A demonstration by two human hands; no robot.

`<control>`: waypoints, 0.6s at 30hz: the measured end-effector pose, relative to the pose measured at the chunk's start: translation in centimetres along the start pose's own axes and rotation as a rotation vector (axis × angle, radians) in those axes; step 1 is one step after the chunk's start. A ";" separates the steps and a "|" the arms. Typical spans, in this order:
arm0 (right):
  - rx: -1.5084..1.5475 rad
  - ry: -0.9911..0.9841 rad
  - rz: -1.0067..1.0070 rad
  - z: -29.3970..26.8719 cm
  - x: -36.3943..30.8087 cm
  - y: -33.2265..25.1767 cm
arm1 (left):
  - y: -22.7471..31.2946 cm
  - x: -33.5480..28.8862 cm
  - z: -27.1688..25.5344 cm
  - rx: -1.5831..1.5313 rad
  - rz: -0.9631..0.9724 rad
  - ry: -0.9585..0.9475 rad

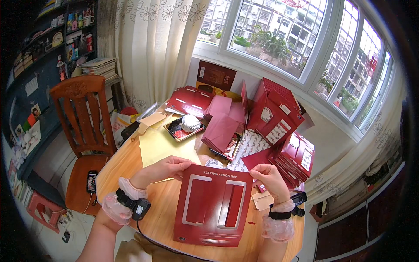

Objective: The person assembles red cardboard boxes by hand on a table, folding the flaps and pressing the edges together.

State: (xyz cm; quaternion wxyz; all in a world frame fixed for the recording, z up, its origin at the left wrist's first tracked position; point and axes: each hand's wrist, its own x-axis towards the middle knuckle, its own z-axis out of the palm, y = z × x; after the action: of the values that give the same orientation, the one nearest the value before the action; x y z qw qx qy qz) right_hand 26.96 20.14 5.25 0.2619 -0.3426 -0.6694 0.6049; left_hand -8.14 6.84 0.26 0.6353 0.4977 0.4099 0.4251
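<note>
Both my hands hold a dark red printed cardboard packaging sheet [214, 205] by its upper corners, above the near part of the wooden table [152, 218]. Two white-edged window shapes show on its face. My left hand [163, 169] pinches the upper left corner, and my right hand [269, 180] pinches the upper right one. Just beyond lie a yellow sheet [161, 150], white patterned paper [252, 150] and a stack of red packaging cards [297, 159]. Small tan cardboard pieces [262, 201] rest beside my right wrist.
At the back stand an open red box [275, 111], folded dull-red card [220, 131] and a small black tray [176, 136] holding a whitish crumpled lump [190, 123]. A wooden chair [85, 126] is on the left. Windows and a curtain [152, 52] line the far side.
</note>
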 end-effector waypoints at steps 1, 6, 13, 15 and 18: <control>0.008 -0.005 0.020 -0.2 0.1 0.2 | 0.0 0.1 0.1 -0.001 0.000 -0.003; 0.030 0.017 0.015 0.7 0.0 -0.1 | -0.4 0.8 0.4 -0.060 0.046 0.104; -0.140 0.153 0.004 0.5 0.3 0.5 | -1.3 1.5 1.5 -0.065 0.055 0.361; -0.161 0.175 0.015 0.4 0.4 0.6 | -1.5 1.4 1.9 0.011 0.266 0.254; -0.138 0.172 0.008 0.1 0.4 1.0 | -1.4 1.3 2.4 0.001 0.275 0.261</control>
State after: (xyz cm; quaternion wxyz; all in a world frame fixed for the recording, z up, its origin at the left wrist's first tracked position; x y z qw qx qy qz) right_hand 26.75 20.46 4.23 0.2919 -0.4133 -0.6833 0.5265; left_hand -5.29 7.25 -0.81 0.5122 0.4902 0.4171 0.5687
